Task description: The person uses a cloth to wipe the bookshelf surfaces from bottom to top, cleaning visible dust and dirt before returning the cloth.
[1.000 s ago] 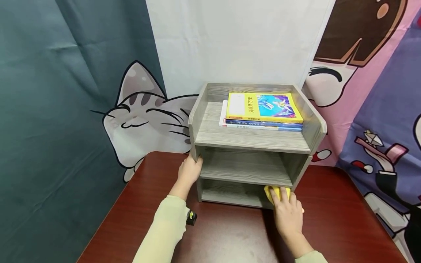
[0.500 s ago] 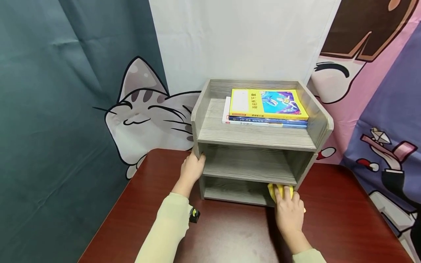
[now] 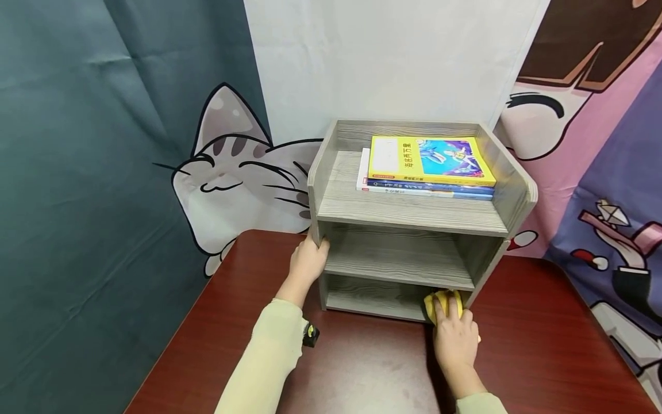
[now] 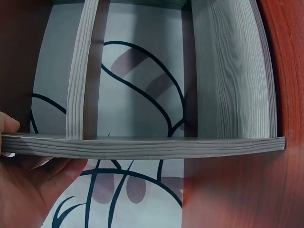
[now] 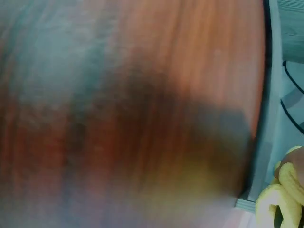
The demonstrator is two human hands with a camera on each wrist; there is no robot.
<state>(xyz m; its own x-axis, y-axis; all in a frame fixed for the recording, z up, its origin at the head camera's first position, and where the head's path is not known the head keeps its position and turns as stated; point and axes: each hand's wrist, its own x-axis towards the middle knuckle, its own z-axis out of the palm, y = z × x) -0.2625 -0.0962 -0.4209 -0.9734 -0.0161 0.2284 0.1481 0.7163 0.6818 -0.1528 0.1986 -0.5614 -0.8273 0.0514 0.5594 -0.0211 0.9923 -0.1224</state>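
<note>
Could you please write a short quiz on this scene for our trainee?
1. Which hand holds the yellow cloth?

2. True or false: the books lie on the top level of the shelf unit.

3. The left hand grips which part of the unit?
(a) right side panel
(b) left side panel
(c) top level's floor

Key: 1. the right hand; 2. true; 3. b.

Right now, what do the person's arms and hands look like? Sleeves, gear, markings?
Left sleeve: long, plain, pale yellow-green. Small black boxy device at its cuff, with a yellow-green mark. Right sleeve: similar pale green, only the cuff end in view. Left hand and right hand: both ungloved. No cables visible.
</note>
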